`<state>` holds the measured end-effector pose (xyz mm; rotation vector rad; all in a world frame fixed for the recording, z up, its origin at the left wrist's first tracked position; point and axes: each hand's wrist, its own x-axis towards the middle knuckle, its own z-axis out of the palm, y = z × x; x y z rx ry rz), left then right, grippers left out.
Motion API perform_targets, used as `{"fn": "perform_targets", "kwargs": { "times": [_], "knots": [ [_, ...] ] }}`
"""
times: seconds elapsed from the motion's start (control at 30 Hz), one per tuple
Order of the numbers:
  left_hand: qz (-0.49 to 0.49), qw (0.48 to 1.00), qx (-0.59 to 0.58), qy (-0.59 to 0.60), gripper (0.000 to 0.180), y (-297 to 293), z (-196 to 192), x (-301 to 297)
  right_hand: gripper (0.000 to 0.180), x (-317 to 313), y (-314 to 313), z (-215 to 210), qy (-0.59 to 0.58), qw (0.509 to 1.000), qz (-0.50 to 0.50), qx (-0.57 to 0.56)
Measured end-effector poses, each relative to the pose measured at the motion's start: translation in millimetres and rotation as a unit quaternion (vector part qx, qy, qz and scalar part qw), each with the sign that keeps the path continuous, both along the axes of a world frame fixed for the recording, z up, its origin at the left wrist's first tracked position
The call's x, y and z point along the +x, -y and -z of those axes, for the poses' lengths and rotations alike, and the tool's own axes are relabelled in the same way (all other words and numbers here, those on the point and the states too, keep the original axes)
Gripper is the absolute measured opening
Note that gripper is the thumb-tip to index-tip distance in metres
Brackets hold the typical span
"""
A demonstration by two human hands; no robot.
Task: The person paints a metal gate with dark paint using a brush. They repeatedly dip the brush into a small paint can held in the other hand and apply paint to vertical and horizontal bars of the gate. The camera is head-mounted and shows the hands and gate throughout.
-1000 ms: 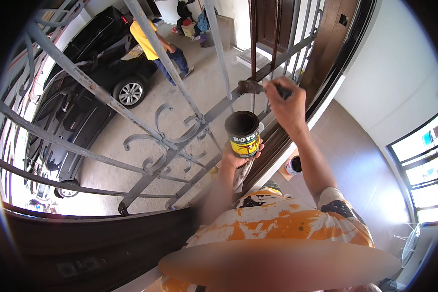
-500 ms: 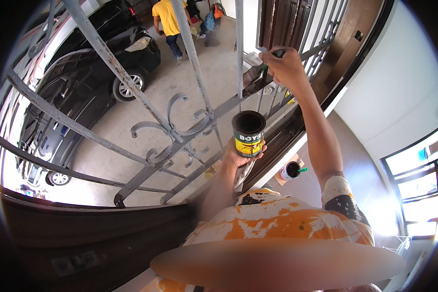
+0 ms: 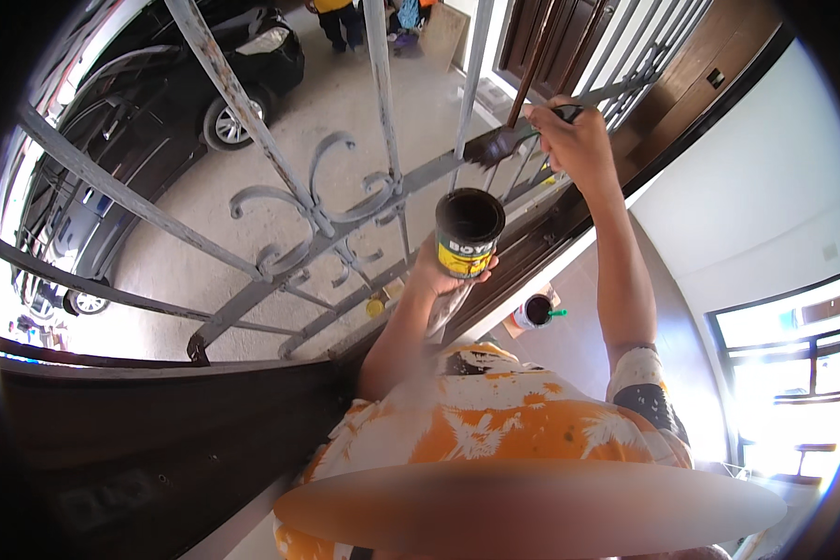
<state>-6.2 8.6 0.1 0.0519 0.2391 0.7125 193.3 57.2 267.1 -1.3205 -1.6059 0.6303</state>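
Note:
My left hand [image 3: 427, 274] is wrapped round a paint can [image 3: 467, 254] with a dark green and yellow label. The can is held up below the grey metal window grille [image 3: 353, 217], its open top showing a dark inside. My right hand [image 3: 579, 147] is closed on a paintbrush [image 3: 493, 149]. Its dark bristles lie against the grille's flat crossbar, beside an upright bar. The crossbar is dark brown around the brush, and grey with worn patches farther left. One upright bar [image 3: 539, 62] near my right hand is brown too.
Beyond the grille stand a black car [image 3: 149, 140] and a person in dark trousers [image 3: 342, 26]. Behind me on the floor is another can [image 3: 535, 311] of dark paint with a green stick in it. A dark wooden frame [image 3: 504, 297] runs below the grille.
My view has shifted, so the person beyond the grille is mostly cut off at the top. The brush now shows more plainly, flat on the crossbar. Both hands keep their holds.

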Motion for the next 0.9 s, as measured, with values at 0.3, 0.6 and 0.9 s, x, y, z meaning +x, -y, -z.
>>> {"fn": "perform_targets", "kwargs": {
  "times": [0.3,0.6,0.9],
  "knots": [
    [-0.018,0.997,-0.018,-0.068,0.057,3,-13,1,0.027,-6,26,28,-0.033,0.996,0.031,0.074],
    [-0.110,0.992,-0.003,-0.057,0.055,26,-22,6,0.019,3,54,42,-0.150,0.988,0.038,0.018],
    [-0.126,0.992,0.029,0.010,0.063,63,-33,-5,0.021,13,28,53,-0.105,0.993,0.042,0.045]
  ]
}}
